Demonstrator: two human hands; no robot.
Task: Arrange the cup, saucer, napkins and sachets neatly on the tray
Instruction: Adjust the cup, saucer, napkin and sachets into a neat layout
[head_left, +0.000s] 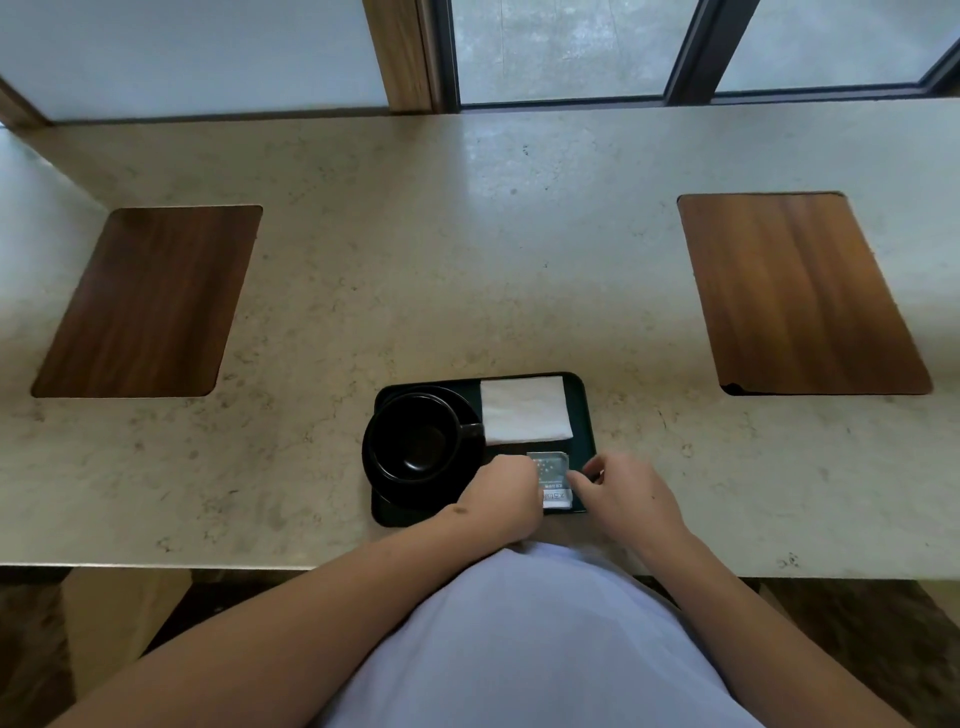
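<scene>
**Sachet Positioning on Tray**

Both hands, left hand (506, 486) and right hand (626, 499), meet at the sachet (553, 475) in the tray's (584, 410) near right corner, fingers pinching its edges. Cup (415, 436) sits on saucer (387, 480) at left; napkins (524, 408) occupy the far right corner. Tray rests near the worktop's (467, 260) front edge.

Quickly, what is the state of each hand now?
Left hand: fingers closed on the sachet.
Right hand: at the sachet's right edge; a grip cannot be told.
</scene>
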